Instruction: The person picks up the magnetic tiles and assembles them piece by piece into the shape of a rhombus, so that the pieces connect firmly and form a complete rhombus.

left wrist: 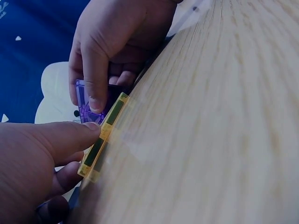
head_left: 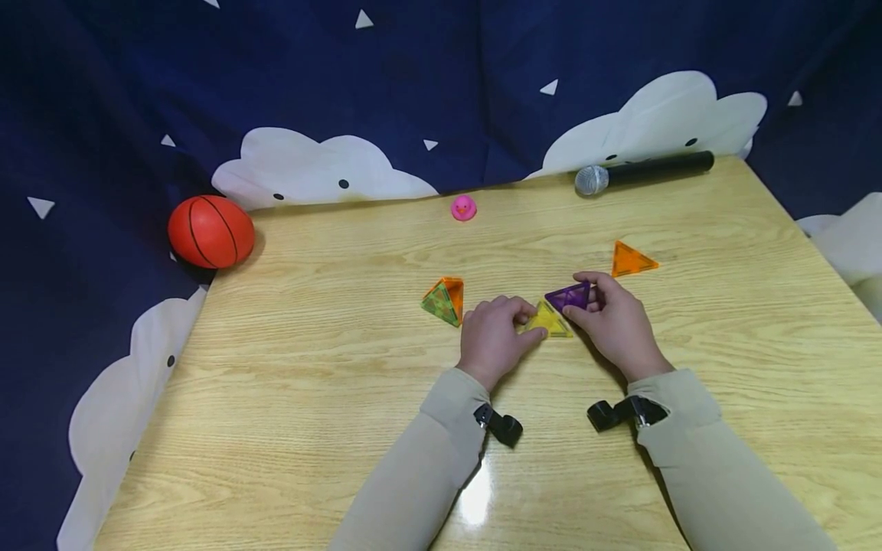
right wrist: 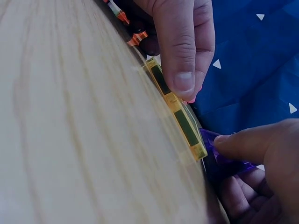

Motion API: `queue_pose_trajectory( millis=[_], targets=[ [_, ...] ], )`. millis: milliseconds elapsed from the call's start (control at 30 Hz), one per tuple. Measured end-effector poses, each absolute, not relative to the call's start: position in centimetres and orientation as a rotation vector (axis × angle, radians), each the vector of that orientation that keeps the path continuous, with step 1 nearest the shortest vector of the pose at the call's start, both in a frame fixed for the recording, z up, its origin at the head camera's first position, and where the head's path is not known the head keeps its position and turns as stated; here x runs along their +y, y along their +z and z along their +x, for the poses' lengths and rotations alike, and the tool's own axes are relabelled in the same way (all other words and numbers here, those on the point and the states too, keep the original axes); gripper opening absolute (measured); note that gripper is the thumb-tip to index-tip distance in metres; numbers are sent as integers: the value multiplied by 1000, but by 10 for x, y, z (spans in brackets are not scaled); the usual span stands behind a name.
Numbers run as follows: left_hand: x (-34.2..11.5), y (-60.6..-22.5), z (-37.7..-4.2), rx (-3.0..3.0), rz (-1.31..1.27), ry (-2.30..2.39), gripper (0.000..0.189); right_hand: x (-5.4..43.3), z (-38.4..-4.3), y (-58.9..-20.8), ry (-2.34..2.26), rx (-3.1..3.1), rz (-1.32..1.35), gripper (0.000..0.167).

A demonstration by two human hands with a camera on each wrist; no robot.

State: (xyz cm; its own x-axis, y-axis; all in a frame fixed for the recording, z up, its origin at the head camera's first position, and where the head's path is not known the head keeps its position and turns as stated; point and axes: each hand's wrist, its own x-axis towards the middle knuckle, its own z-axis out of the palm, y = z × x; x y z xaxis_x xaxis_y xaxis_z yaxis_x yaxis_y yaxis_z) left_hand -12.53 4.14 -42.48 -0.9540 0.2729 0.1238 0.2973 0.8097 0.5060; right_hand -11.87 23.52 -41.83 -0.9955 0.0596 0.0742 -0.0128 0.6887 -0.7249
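My left hand (head_left: pixel 494 334) pinches a translucent yellow triangular magnetic tile (head_left: pixel 548 321) that lies at the table surface, thumb on its near side. To its right, my right hand (head_left: pixel 615 321) grips a purple triangular magnetic tile (head_left: pixel 570 297) between thumb and fingers. In the left wrist view the purple tile (left wrist: pixel 86 100) stands tilted against the far side of the yellow tile (left wrist: pixel 103 135); whether their edges touch all along cannot be seen. Just left of my left hand sits a small tilted group of tiles, one green (head_left: pixel 439 304) and one orange (head_left: pixel 453 289).
A flat orange triangular tile (head_left: pixel 630 260) lies beyond my right hand. Along the back of the wooden table (head_left: pixel 310 383) are a pink rubber duck (head_left: pixel 464 207) and a black microphone (head_left: pixel 648 170). A red ball (head_left: pixel 211 231) sits at the far left corner, before a dark blue curtain (head_left: pixel 289 69).
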Motion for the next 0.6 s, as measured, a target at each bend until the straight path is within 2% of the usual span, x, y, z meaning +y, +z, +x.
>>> queue_pose_trajectory(
  millis=[233,600],
  targets=[
    [41,-425,-125,-2937,-483,-843,31,234,-118,-417,1212,-2789,-28,44],
    [38,-425,-125,-2991,-524,-819,51,239,-119,-423,1344,-2700,-29,39]
  ],
)
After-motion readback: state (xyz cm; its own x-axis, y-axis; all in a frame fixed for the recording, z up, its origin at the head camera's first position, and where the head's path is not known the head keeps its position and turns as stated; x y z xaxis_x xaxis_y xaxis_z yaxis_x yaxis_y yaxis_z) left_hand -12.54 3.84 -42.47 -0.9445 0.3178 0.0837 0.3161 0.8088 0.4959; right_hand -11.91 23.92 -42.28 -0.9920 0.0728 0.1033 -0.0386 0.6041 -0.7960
